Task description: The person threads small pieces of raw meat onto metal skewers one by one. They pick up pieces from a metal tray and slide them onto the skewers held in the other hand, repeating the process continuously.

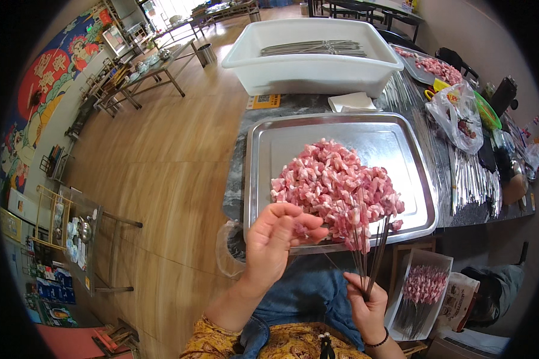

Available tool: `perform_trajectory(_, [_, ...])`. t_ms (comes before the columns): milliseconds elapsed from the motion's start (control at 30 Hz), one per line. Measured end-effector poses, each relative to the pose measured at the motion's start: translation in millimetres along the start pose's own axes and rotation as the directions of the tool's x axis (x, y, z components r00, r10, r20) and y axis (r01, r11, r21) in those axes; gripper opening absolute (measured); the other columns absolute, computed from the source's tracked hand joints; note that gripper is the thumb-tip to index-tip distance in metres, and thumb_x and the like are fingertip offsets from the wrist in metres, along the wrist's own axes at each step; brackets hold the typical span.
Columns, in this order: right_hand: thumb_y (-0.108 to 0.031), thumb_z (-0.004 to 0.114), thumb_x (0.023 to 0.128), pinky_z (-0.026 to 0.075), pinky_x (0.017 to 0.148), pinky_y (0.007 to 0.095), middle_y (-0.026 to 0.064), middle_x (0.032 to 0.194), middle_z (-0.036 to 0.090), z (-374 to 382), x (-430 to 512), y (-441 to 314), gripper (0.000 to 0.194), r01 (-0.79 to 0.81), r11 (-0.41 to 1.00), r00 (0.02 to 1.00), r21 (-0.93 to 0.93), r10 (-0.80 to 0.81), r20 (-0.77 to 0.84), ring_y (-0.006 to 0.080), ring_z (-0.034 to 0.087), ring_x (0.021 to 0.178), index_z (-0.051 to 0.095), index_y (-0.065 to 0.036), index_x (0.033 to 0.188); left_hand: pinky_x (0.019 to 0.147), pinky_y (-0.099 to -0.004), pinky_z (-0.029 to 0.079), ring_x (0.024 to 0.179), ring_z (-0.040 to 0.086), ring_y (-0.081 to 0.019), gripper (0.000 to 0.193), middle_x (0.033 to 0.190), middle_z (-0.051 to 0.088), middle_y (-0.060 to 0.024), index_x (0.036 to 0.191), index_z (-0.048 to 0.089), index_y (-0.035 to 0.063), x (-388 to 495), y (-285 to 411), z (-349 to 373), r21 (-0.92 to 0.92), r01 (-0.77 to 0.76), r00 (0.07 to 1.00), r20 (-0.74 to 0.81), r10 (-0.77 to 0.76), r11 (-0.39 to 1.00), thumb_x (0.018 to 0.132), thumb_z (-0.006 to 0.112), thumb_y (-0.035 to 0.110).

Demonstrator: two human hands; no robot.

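Observation:
A metal tray (262,179) lies on the dark marbled table before me, with a heap of diced raw meat (328,175) on it. Over the tray's near left edge, my left hand (280,233) pinches a small piece of raw meat (302,228) between its fingers. My right hand (367,300), lower and to the right, grips a bunch of thin metal skewers (378,256) that point up over the near rim. Some of these skewers carry meat near their upper part. One skewer slants out to the left from my right fingertips, its tip pointing towards the left hand.
A white plastic tub (314,74) with metal skewers stands beyond the tray. More loose skewers (474,184), a plastic bag (458,121) and a second meat tray (431,67) lie to the right. Below the table's right side is a white box (420,296) of threaded meat skewers.

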State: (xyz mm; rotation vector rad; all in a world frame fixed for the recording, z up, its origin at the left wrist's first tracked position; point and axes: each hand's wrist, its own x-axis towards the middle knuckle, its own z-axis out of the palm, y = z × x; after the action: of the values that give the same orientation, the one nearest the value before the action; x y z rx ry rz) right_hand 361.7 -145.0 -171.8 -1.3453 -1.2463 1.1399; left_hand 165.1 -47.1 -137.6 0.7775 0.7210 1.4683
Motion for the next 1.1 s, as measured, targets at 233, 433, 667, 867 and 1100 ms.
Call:
perform_trajectory(233, [0.003,0.059,0.092,0.042,0.062,0.0219,0.0019,0.081,0.059,-1,-4,0,0.022,-0.110,0.992,0.993,0.063,0.112,-0.028,0.0070,0.053,0.069,0.070,0.002,0.111,0.087,-0.0364,0.057,0.097,0.070,-0.0256,0.017,0.105,0.069,-0.0205,0.110,0.052,-0.0024,-2,6,-5,0.153,-0.036,0.989,0.146,0.013,0.988,0.102,0.053,0.012])
perform_trajectory(433, [0.003,0.060,0.092,0.041,0.061,0.0223,0.0010,0.079,0.058,-1,-5,-5,0.020,-0.041,0.999,0.999,-0.016,0.041,-0.009,0.0072,0.052,0.069,0.070,0.002,0.109,0.088,-0.0357,0.058,0.097,0.070,-0.0256,0.015,0.105,0.069,-0.0206,0.108,0.054,-0.0039,-7,14,-7,0.092,-0.034,0.983,0.180,0.016,0.995,0.101,0.054,0.009])
perform_trajectory(667, [0.005,0.059,0.090,0.041,0.061,0.0223,0.0007,0.080,0.060,-2,-7,-2,0.023,-0.044,0.999,0.999,-0.008,0.044,0.018,0.0070,0.052,0.069,0.070,0.002,0.109,0.088,-0.0357,0.057,0.097,0.070,-0.0248,0.016,0.104,0.070,-0.0214,0.105,0.055,-0.0062,-11,20,-10,0.160,-0.069,0.970,0.241,0.029,0.985,0.099,0.056,0.009])
perform_trajectory(867, [0.004,0.061,0.089,0.041,0.060,0.0224,0.0020,0.079,0.061,7,-7,6,0.022,-0.080,0.995,0.996,0.057,0.078,0.032,0.0070,0.053,0.067,0.071,0.001,0.109,0.084,-0.0407,0.059,0.093,0.071,-0.0293,0.022,0.100,0.070,-0.0246,0.106,0.053,-0.0051,-19,16,5,0.262,-0.057,0.956,0.294,-0.024,0.964,0.098,0.059,0.015])
perform_trajectory(1100, [-0.004,0.060,0.095,0.037,0.054,0.0205,-0.0010,0.075,0.057,-3,5,13,0.021,-0.078,0.982,0.987,0.171,0.100,-0.125,0.0056,0.048,0.062,0.067,0.000,0.115,0.074,-0.0349,0.054,0.083,0.066,-0.0275,0.022,0.086,0.066,-0.0096,0.100,0.064,0.0029,45,30,-4,0.837,-0.546,0.830,0.538,0.148,0.020,0.081,0.074,0.010])
